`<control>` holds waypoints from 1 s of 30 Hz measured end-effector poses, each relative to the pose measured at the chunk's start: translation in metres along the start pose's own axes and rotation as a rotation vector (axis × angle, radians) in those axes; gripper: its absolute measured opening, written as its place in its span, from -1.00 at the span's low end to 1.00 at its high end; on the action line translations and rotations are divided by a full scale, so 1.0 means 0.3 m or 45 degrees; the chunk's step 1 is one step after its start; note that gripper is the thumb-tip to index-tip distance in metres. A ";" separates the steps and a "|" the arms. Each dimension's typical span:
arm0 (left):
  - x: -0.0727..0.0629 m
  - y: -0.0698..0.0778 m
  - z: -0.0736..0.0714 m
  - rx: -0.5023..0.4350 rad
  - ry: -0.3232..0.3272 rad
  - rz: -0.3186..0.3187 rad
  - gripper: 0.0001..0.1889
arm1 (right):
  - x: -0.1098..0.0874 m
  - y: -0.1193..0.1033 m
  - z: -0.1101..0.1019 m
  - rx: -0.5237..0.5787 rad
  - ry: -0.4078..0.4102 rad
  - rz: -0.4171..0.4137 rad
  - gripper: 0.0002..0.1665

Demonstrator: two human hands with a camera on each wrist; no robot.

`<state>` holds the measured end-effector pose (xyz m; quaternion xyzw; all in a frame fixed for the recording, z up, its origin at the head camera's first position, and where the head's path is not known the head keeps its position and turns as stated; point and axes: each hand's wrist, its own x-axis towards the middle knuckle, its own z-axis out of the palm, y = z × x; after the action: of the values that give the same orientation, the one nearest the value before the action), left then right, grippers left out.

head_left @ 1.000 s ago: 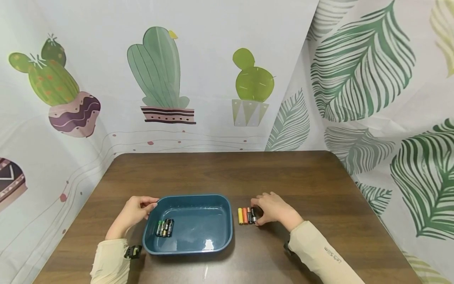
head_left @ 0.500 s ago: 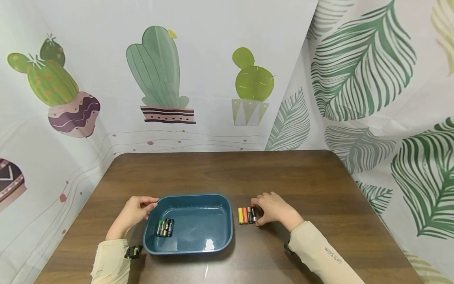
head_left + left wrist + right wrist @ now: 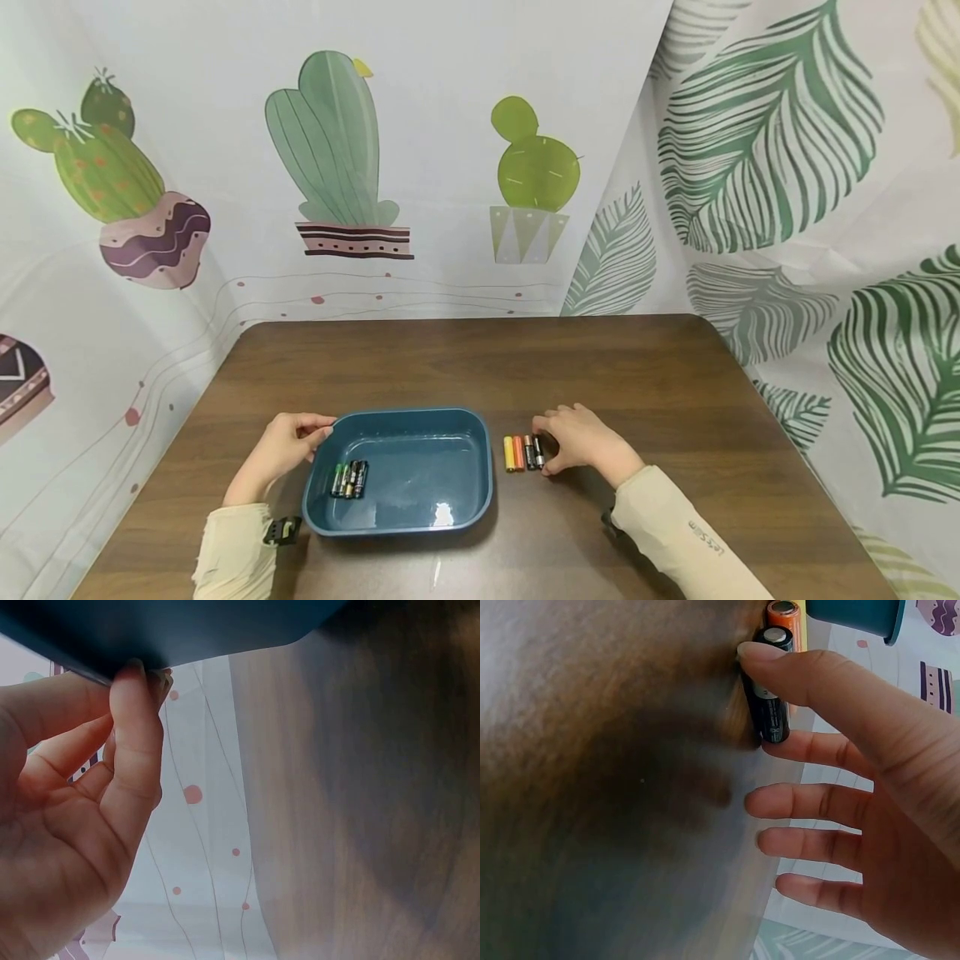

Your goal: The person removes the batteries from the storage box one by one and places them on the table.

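Observation:
With thumb and fingertips, my left hand point(image 3: 281, 450) pinches the upper left corner of a blue rectangular tray point(image 3: 420, 467); the left wrist view shows the thumb at the edge of its dark underside point(image 3: 195, 630). Several small batteries point(image 3: 349, 480) lie side by side inside the tray, near its left wall. To the tray's right, a yellow battery point(image 3: 509, 455), an orange one point(image 3: 519, 454) and two black ones stand in a row on the table. My right hand point(image 3: 577, 442) pinches the rightmost black battery point(image 3: 771, 712) end to end between thumb and index finger, its other fingers spread apart.
The brown wooden table point(image 3: 465, 358) reaches back to a white cloth point(image 3: 442, 167) printed with cacti and leaves. Dark wrist devices sit at both cuffs, the left one point(image 3: 282, 532) close beside the tray's left wall.

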<state>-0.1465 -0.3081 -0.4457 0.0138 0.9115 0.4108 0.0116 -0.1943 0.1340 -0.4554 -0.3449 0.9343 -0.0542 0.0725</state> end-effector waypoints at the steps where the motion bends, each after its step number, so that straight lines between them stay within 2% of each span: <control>1: 0.000 0.000 0.000 0.001 0.001 0.000 -0.80 | 0.000 0.000 -0.002 -0.003 -0.001 0.001 -0.43; 10: -0.002 0.006 0.000 -0.002 -0.010 -0.015 -0.80 | 0.003 -0.002 -0.046 0.018 0.019 0.013 -0.41; 16: -0.004 0.006 -0.001 -0.002 -0.007 -0.021 -0.80 | 0.035 -0.022 -0.094 -0.023 0.115 -0.054 -0.50; 22: -0.007 0.004 -0.002 -0.001 -0.014 -0.028 -0.79 | 0.077 -0.083 -0.159 -0.054 0.200 -0.155 -0.61; 30: -0.005 0.001 -0.004 0.003 -0.013 -0.010 -0.79 | 0.148 -0.185 -0.209 -0.088 0.230 -0.245 -0.59</control>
<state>-0.1450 -0.3089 -0.4445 0.0124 0.9120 0.4095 0.0180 -0.2030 0.0663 -0.3897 -0.4289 0.9009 -0.0596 -0.0294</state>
